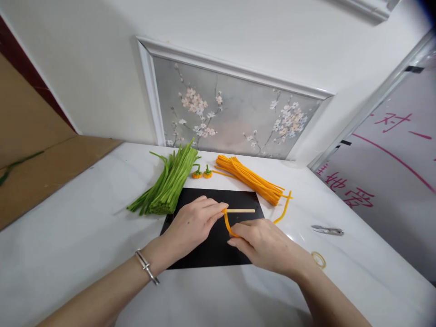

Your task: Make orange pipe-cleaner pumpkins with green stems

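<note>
My left hand (199,218) pinches a thin wooden stick (241,210) whose free end points right. An orange pipe cleaner (227,223) bends round the stick at my left fingertips and hangs down toward my right hand (264,240). The fingers of that hand are closed on the pipe cleaner, and its far end (284,211) sticks out beyond my knuckles. Both hands are above a black mat (218,252). Behind them stand two small orange pieces with green tops, a left one (197,173) and a right one (208,172).
A green pipe cleaner bundle (170,181) lies at the mat's back left, an orange bundle (250,177) at its back right. Small metal snippers (327,230) and a yellowish ring-shaped coil (319,260) rest on the white table (102,236) to the right. Cardboard (61,159) borders the left.
</note>
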A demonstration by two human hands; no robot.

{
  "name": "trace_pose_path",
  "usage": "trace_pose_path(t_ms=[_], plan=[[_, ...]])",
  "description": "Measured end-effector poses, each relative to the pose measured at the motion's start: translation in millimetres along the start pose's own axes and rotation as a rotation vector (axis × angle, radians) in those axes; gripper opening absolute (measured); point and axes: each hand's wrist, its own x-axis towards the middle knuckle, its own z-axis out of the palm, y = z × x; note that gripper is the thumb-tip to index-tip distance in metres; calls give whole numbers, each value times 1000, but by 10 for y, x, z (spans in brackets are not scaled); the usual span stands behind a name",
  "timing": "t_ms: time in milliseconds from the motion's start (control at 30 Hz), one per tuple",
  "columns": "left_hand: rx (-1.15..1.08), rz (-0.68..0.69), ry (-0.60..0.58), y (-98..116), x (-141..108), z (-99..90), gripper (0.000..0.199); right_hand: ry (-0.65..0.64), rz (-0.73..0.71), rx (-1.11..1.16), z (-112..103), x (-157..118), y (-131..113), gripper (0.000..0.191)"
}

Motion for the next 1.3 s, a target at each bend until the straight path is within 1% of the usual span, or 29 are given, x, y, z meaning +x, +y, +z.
trace_pose_path(t_ms=[133,333,500,633,700,767,833,933,1000,1033,1100,1167,1300], plan=[[23,31,-13,-10,-8,20,21,84,-8,12,-76,-17,-11,23],[42,77,-108,49,-25,38,19,309,26,85,-117,25,102,21],[10,113,-92,86,-22,31,17,485,28,161,-108,54,188,16],[-25,121,-56,98,-21,21,17,539,20,196,-92,72,260,18],[-62,123,-32,104,-21,18,15,528,28,209,-76,80,311,17],[-100,131,6,111,-19,16,14,476,42,219,-56,88,361,17],[-128,139,53,121,-15,14,14,384,38,213,-31,98,397,18],[-158,129,107,135,-14,8,14,209,-7,186,35,119,403,22],[-169,96,133,135,-19,4,15,122,-36,167,98,136,371,24],[-169,84,147,130,-23,4,17,98,-46,154,130,143,344,25],[-154,86,172,109,-30,6,25,83,-71,119,183,148,277,23],[-125,102,183,82,-36,9,31,77,-50,61,209,138,201,21],[-53,50,181,56,-35,-3,22,-1,6,10,179,100,71,19]])
